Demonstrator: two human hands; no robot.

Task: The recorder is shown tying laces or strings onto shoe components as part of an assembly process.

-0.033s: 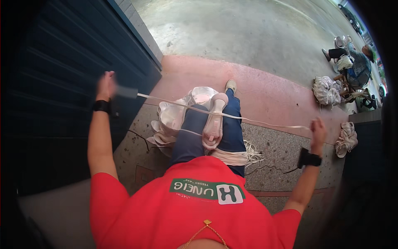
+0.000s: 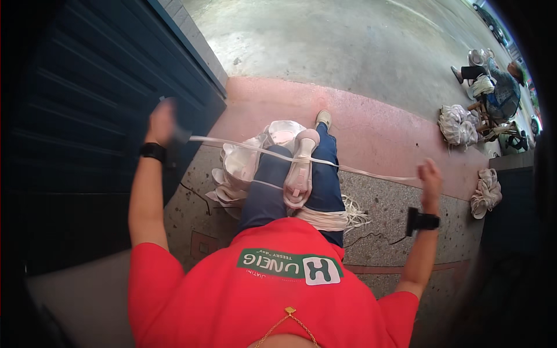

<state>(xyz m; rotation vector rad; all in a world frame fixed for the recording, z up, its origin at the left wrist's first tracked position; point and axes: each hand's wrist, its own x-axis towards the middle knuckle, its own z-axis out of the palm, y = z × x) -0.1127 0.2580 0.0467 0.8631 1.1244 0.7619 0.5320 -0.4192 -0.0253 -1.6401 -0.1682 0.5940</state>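
A pale pink shoe upper lies lengthwise between my thighs. Across it stretches a long white shoelace, running from one hand to the other. My left hand, smeared by motion, is raised in front of the dark door with the lace's left part, which blurs to grey near the fingers. At the far side, my right hand is closed on the lace's right end. A bundle of white laces is tied around my right thigh. A thin band circles my left thigh.
Several whitish shoe uppers are heaped beside my left leg. The dark ribbed door stands close on the left. A person sits at the far right near piled uppers; another bunch lies nearer. Dark cords cross the floor.
Both hands have come slightly inward, the left one to the right and the right one to the left. The shoe upper has stayed in place.
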